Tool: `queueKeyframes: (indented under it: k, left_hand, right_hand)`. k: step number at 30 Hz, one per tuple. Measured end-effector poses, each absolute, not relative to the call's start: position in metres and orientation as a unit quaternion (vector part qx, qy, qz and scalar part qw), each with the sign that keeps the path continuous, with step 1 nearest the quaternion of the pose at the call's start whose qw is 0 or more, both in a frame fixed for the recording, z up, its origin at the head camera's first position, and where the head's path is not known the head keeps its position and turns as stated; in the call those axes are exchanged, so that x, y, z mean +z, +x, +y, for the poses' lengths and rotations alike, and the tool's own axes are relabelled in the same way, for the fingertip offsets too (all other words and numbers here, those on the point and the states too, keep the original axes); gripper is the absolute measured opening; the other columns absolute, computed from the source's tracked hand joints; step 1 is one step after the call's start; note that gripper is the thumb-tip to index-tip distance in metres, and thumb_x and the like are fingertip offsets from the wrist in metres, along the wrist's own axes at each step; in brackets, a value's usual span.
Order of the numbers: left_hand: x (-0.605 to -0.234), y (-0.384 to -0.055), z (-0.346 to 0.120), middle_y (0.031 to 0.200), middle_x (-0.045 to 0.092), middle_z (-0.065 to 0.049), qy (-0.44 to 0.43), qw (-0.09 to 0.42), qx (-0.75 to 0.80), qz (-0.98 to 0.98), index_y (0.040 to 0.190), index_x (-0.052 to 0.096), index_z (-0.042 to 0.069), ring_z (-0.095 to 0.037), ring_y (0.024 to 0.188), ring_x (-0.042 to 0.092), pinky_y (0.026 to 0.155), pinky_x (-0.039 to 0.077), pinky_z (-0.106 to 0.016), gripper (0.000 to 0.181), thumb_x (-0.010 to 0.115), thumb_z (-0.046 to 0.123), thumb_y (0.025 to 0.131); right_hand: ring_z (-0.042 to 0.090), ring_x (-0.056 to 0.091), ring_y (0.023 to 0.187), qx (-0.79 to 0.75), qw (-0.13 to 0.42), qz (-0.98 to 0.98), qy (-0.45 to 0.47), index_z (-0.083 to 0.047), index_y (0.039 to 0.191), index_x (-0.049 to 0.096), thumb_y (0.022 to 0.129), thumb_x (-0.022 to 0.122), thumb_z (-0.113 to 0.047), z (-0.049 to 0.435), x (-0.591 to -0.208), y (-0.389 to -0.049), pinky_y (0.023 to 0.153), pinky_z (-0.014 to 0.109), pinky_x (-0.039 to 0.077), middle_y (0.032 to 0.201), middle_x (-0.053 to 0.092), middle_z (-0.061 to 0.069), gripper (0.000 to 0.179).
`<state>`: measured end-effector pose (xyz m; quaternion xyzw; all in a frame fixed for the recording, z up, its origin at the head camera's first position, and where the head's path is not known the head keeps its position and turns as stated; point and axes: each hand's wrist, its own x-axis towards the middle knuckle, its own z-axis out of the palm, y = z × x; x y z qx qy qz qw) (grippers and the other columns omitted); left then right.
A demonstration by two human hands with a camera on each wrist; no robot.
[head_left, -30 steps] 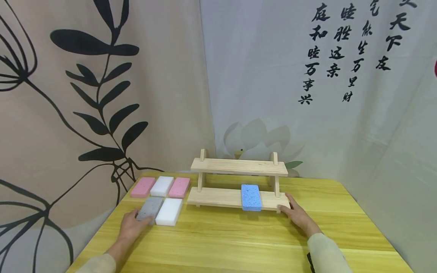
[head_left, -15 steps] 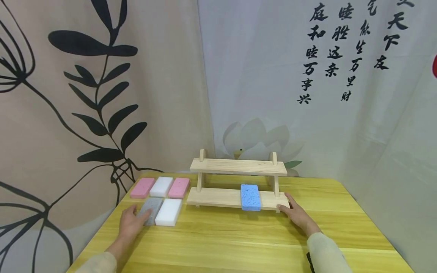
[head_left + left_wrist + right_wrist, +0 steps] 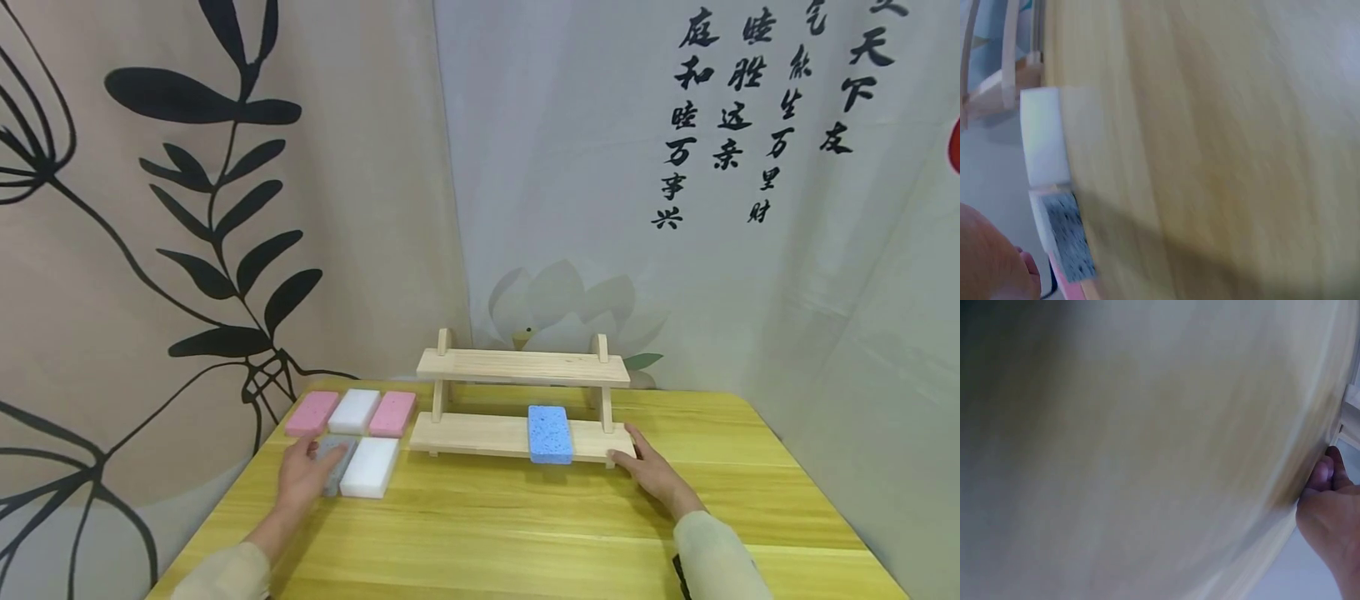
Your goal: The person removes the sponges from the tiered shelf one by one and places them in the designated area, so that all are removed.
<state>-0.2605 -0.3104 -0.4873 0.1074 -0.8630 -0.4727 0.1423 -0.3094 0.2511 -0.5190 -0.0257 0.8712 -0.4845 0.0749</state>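
My left hand [image 3: 302, 478] is over the grey sponge [image 3: 334, 482], its fingers loosely bent and overlapping the sponge's left side. In the left wrist view the grey speckled sponge [image 3: 1071, 237] lies on the table, with the hand [image 3: 991, 259] apart from it. Beside it is a white sponge [image 3: 370, 468]. Behind lie two pink sponges [image 3: 312, 413] with another white sponge [image 3: 354, 412] between them. With my right hand [image 3: 654, 477] I grip the right end of the two-tier wooden shelf [image 3: 465, 433], thumb at the front edge. A blue sponge [image 3: 550, 434] rests on its lower board.
The shelf's upper board [image 3: 525, 367] stands at the back of the yellowish wooden table [image 3: 480, 542]. Behind the table hangs a printed cloth [image 3: 360, 208] with leaf patterns and writing.
My left hand has shifted forward and right, further over the grey sponge, which stays in place. The right hand has kept its grip on the shelf. The head view has tilted very slightly.
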Motion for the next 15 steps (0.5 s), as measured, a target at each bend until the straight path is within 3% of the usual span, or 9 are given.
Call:
queueKeyframes:
  k: [7, 15]
  left_hand:
    - [-0.478, -0.266, -0.286, 0.137, 0.038, -0.032, 0.099, 0.131, -0.488, -0.857, 0.147, 0.03, -0.011, -0.043, 0.127, 0.037, 0.108, 0.033, -0.056, 0.077, 0.067, 0.031, 0.094]
    - [-0.474, -0.271, -0.254, 0.141, 0.04, -0.028, 0.076, 0.122, -0.521, -0.842, 0.15, 0.031, -0.005, -0.041, 0.129, 0.038, 0.107, 0.036, -0.053, 0.077, 0.066, 0.035, 0.094]
  right_hand:
    - [0.051, 0.002, 0.145, -0.495, 0.07, 0.866, -0.028, -0.016, 0.16, 0.002, 0.094, 0.057, -0.058, 0.253, -0.523, -0.31, 0.11, 0.071, 0.007, 0.162, 0.002, 0.027, 0.096]
    - [0.049, 0.002, 0.146, -0.493, 0.072, 0.866, -0.029, -0.015, 0.16, 0.001, 0.096, 0.056, -0.054, 0.251, -0.517, -0.308, 0.112, 0.068, 0.006, 0.161, 0.001, 0.027, 0.093]
